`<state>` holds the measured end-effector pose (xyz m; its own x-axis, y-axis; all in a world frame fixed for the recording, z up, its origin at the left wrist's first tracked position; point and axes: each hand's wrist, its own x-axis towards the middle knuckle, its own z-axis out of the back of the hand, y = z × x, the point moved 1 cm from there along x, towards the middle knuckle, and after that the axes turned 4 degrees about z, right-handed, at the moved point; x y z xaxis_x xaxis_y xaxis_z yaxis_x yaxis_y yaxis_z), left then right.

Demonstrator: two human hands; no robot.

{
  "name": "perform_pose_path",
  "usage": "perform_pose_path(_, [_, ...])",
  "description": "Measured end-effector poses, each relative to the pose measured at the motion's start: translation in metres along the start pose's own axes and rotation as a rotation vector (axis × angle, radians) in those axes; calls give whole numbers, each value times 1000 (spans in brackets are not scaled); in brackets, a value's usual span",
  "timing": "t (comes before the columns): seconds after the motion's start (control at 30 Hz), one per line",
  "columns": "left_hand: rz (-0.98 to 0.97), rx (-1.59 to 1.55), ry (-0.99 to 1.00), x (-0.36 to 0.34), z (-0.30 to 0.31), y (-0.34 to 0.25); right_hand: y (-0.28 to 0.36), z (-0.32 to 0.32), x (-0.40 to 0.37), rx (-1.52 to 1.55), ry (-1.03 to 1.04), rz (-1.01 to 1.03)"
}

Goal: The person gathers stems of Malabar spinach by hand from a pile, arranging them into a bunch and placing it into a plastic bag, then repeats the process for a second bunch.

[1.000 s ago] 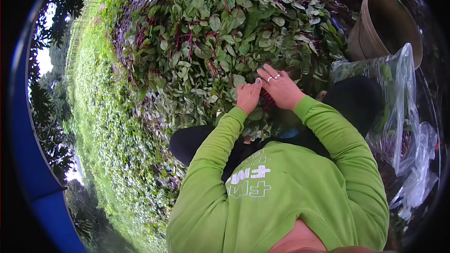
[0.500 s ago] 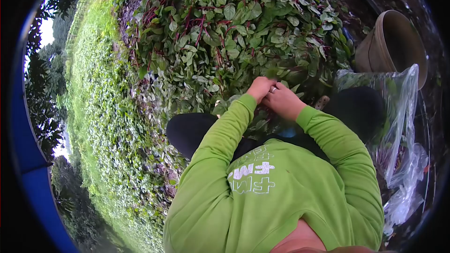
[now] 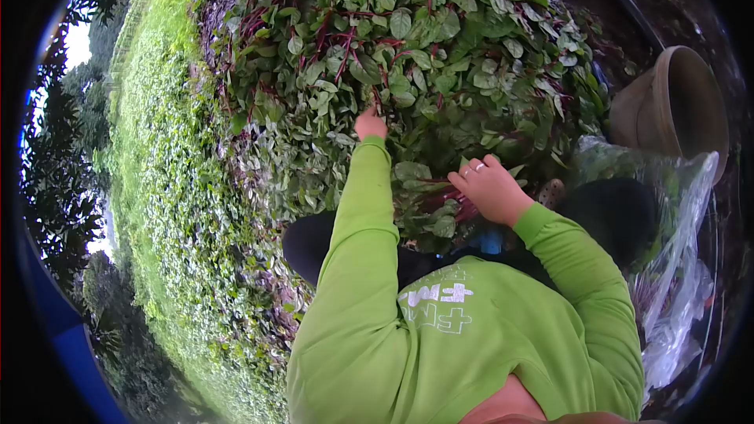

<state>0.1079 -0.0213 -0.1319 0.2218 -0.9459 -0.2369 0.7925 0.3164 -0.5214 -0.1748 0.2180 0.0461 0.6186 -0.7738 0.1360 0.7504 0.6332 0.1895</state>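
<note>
A large heap of leafy greens with red stems (image 3: pixel 440 55) lies in front of me. My left hand (image 3: pixel 371 123) reaches into the near side of the heap, its fingers close to a red stem; leaves and blur hide whether it grips anything. My right hand (image 3: pixel 491 190), with a ring on one finger, is closed around a small bunch of red-stemmed greens (image 3: pixel 444 202). That bunch lies roughly sideways above my lap, its leaves pointing left. Both arms are in green sleeves.
At the right a brown bucket (image 3: pixel 667 106) lies tipped on its side. Nearer me, a clear plastic bag (image 3: pixel 679 220) with greens inside stands beside my knee (image 3: pixel 613 216). Low green plants (image 3: pixel 181 188) cover the ground at left. Something blue (image 3: pixel 71 345) shows at the far left edge.
My hands were together over my lap and are now apart. The left has moved forward and left to the heap; the right has shifted slightly right and nearer me, with the bunch more visible.
</note>
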Motion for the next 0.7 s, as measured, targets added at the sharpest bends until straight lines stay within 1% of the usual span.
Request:
perform_pose_path(0.03, [-63,254,-12,3,-11,0,0,-1,1,6,9,-2])
perform_pose_path(0.07, [-133,248,-91,16,-32,22,-1,-1,2,11,19,-6])
perform_pose_path(0.17, [-177,203,-21,6,-20,24,-6,-7,3,38,43,-20])
perform_pose_path(0.2, [-122,215,91,-3,2,13,-8,-5,4,49,46,-23])
perform_pose_path(0.3, [-260,214,252,22,47,47,-11,-2,7,76,66,-25])
perform_pose_path(0.37, [-230,244,-7,50,92,97,-12,-2,10,87,76,-25])
perform_pose_path(0.4, [-419,831,-142,78,118,141,-13,-2,10,91,81,-26])
perform_pose_path(0.43, [-109,991,-189,80,153,150,-13,-3,10,93,86,-27])
perform_pose_path(0.47, [188,1263,-334,66,184,168,-13,-3,11,92,90,-26])
perform_pose_path(0.5, [478,969,-401,84,195,201,-13,-3,11,91,94,-26])
perform_pose_path(0.53, [742,694,-524,101,205,234,-12,-4,11,91,99,-26])
perform_pose_path(0.7, [437,1082,-35,56,208,192,-10,-1,14,107,150,-40])
